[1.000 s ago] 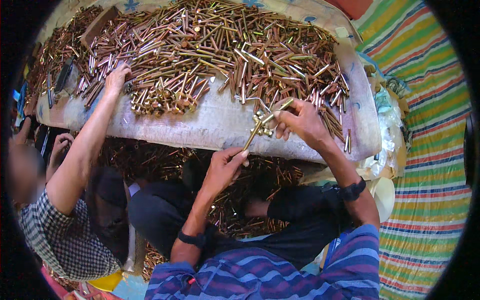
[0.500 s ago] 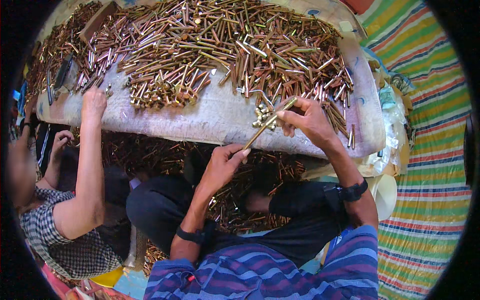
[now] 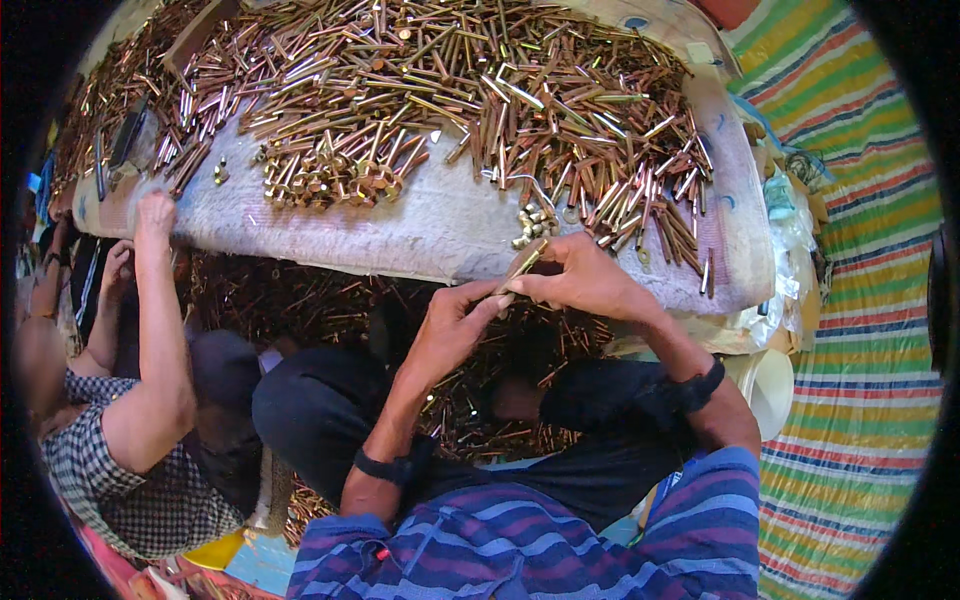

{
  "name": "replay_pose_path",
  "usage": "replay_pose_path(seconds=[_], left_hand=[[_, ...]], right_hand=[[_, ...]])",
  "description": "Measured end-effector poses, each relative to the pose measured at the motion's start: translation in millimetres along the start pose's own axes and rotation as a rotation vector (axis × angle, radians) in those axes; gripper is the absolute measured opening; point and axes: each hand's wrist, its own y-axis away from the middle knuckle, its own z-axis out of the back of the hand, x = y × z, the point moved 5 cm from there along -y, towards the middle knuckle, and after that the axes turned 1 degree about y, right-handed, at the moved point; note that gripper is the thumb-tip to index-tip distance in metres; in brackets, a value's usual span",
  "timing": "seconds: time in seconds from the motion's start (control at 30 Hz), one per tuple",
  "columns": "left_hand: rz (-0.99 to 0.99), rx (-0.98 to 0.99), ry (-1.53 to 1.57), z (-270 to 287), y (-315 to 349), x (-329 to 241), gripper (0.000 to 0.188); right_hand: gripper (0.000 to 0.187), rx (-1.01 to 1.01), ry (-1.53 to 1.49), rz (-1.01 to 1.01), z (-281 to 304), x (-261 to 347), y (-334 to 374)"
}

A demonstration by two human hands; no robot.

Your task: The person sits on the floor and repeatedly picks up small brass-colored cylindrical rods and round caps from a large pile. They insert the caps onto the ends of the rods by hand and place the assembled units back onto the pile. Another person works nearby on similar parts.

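Note:
My right hand (image 3: 585, 282) holds a long brass-coloured bolt (image 3: 522, 265) by its shank, tilted up to the right. My left hand (image 3: 452, 328) pinches the bolt's lower end with its fingertips. Both hands hover just in front of the near edge of a low padded table (image 3: 420, 235). A small cluster of brass nuts (image 3: 532, 225) lies on the pad right behind the bolt. A big heap of brass and copper bolts (image 3: 480, 95) covers the table beyond.
A person in a checked shirt (image 3: 120, 480) sits at my left, one hand (image 3: 155, 212) resting on the table's near-left edge. More bolts lie on the floor under the table (image 3: 300, 300). A striped mat (image 3: 860, 380) covers the floor to the right.
My hands and the bolt shifted slightly toward me, away from the heap. The neighbour's hand slid left along the table, from the heap to the near-left edge.

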Motion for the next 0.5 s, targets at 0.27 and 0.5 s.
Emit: replay_pose_path(seconds=[0.27, 0.5], left_hand=[[0.164, -0.065, 0.173, 6, -2, 12, 0.023], [0.180, -0.090, 0.223, 9, -2, 16, 0.024]], right_hand=[[0.027, -0.283, 0.488, 0.394, 21, 9, -13], [0.025, -0.296, 0.738, 0.352, 11, 11, -22]])
